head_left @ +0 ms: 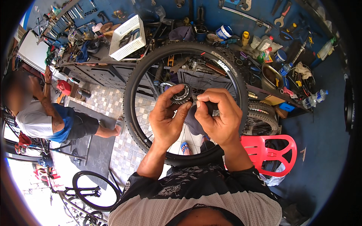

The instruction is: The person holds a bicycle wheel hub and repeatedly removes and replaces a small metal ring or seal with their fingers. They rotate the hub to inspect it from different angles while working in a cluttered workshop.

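In front of me a bicycle wheel (132,81) with a black knobby tyre faces up, its spokes and hub lying behind my hands. My left hand (166,118) is closed, thumb and index finger gripping a small round ring part (183,93) with a dark toothed rim and a silvery inner ring. Close beside it, my right hand (221,117) pinches thumb against index finger near the ring's right edge. What sits between those fingertips is too small to make out. Part of the wheel's hub (165,86) shows just left of the ring.
Along the wall runs a cluttered workbench (102,63) with tools, bottles and a white perforated basket (127,37). A red plastic chair (269,153) stands at my right, near spare tyres (264,118). Another person (52,116) is at the left, above a bicycle (86,192).
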Available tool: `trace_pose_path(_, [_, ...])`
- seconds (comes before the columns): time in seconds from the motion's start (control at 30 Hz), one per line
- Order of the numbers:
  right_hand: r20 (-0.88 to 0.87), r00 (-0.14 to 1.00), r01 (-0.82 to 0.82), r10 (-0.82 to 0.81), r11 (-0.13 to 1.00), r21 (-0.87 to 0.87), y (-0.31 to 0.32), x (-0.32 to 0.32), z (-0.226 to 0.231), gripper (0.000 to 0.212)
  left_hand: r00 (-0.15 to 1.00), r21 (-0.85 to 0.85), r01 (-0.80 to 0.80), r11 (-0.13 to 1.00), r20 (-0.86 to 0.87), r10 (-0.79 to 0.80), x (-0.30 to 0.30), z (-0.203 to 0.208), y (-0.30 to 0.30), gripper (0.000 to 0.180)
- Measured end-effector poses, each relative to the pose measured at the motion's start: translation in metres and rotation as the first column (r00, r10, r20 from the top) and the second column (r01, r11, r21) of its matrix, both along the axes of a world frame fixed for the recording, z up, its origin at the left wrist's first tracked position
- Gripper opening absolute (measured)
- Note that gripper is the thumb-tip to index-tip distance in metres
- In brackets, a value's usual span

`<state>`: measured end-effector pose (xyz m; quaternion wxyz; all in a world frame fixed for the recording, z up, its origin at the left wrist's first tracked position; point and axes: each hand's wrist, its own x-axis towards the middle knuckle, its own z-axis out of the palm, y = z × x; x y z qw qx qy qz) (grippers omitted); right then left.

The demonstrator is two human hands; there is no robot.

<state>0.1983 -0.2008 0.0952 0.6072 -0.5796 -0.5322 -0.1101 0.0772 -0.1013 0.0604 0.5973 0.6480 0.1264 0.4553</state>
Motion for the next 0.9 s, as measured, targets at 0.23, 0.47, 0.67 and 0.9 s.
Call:
trace_pose_path(0.23, [-0.021, 1.000, -0.015, 0.015, 1.000, 0.004, 0.002, -0.001, -0.001, 0.023, 1.000, 0.061, -0.013, 0.998, 0.017, 0.011, 0.003, -0.001, -0.004, 0.048])
trace_pose_path(0.47, [0.064, 0.997, 0.042, -0.042, 0.999, 0.008, 0.003, -0.005, 0.001, 0.024, 0.998, 0.129, -0.060, 0.990, 0.003, 0.060, 0.003, -0.003, -0.002, 0.048])
trace_pose_path(0.67, [0.174, 0.985, 0.005, -0.005, 1.000, 0.004, 0.004, -0.005, 0.000, 0.020, 0.993, 0.132, -0.094, 0.987, -0.052, 0.102, -0.001, -0.001, 0.000, 0.049])
trace_pose_path(0.9, [0.105, 0.994, -0.005, 0.008, 0.999, -0.032, 0.006, -0.012, -0.011, 0.020, 0.998, 0.035, -0.054, 0.998, -0.043, 0.056, 0.000, -0.005, 0.000, 0.046])
